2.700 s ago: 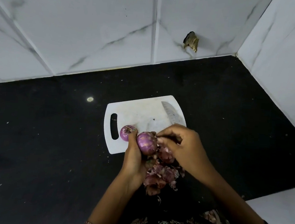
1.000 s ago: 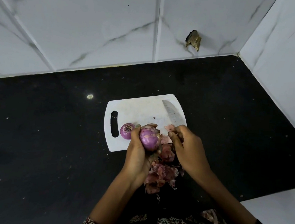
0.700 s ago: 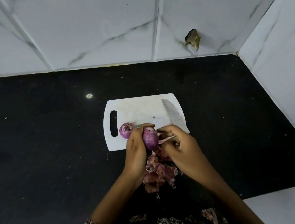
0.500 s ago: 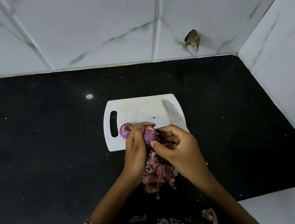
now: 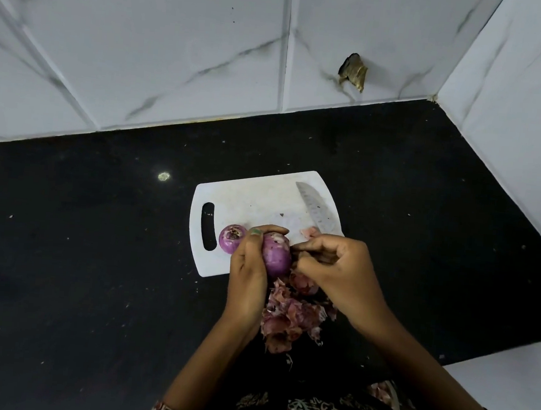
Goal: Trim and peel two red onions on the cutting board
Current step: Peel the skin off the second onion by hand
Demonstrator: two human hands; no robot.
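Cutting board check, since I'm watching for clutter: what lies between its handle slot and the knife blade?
In the head view, mostly bare white cutting board lies between handle slot and knife blade, with only small skin flecks.

onion [image 5: 231, 242] on board [image 5: 256, 200] left | knife [image 5: 318, 210] right | peels [image 5: 289, 316] before board

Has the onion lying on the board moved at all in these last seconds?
No. The lying onion still sits beside the handle slot of the cutting board, as before.
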